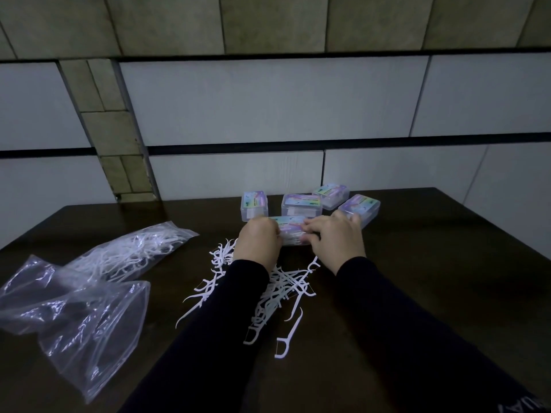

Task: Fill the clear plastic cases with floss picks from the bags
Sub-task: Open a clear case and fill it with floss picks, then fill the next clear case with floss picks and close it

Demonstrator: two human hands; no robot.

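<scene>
Clear boxy case [290, 232] in both hands.

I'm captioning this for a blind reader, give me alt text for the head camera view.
Both hands, left and right, grip a clear case on a dark table, loose floss picks piled beneath the arms. Four more cases sit behind; plastic bags lie left.

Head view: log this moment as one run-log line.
step: handling case | left hand: grips case | right hand: grips case | loose picks: on table | other cases: behind, shut | bag: holds picks
</scene>
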